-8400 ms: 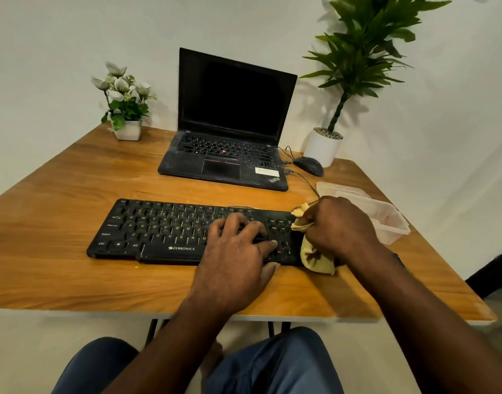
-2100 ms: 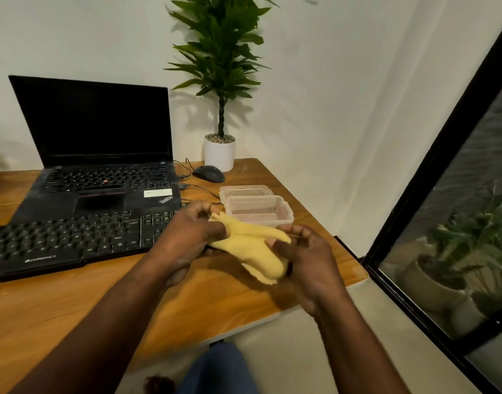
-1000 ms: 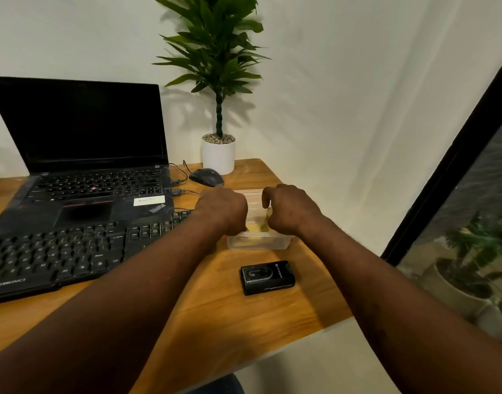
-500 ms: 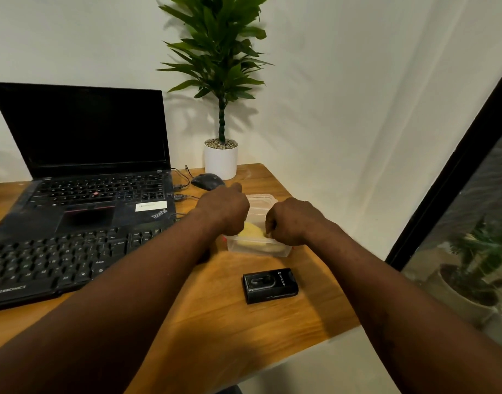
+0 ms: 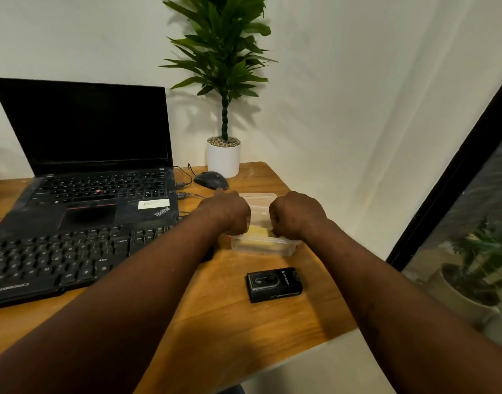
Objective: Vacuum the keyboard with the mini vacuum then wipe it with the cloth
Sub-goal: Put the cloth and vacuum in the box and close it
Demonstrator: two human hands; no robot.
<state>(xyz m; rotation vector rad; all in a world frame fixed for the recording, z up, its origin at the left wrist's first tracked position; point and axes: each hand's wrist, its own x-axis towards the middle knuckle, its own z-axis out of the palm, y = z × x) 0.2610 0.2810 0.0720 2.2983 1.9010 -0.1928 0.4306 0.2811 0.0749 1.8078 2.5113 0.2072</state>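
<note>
Left hand (image 5: 227, 213) and right hand (image 5: 296, 216) pinch the cloth (image 5: 256, 231) down into the tub (image 5: 275, 248) by the tabletop's (image 5: 244, 322) right edge. Packing up, probably.

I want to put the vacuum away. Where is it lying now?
In the head view the vacuum lies flat on the table, right of the keyboard and just nearer the person than the box.

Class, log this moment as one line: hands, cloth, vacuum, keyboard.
left hand: curled over yellow cloth in clear container | right hand: same, grips hidden | mini vacuum: on table, untouched | keyboard: left of container
</note>
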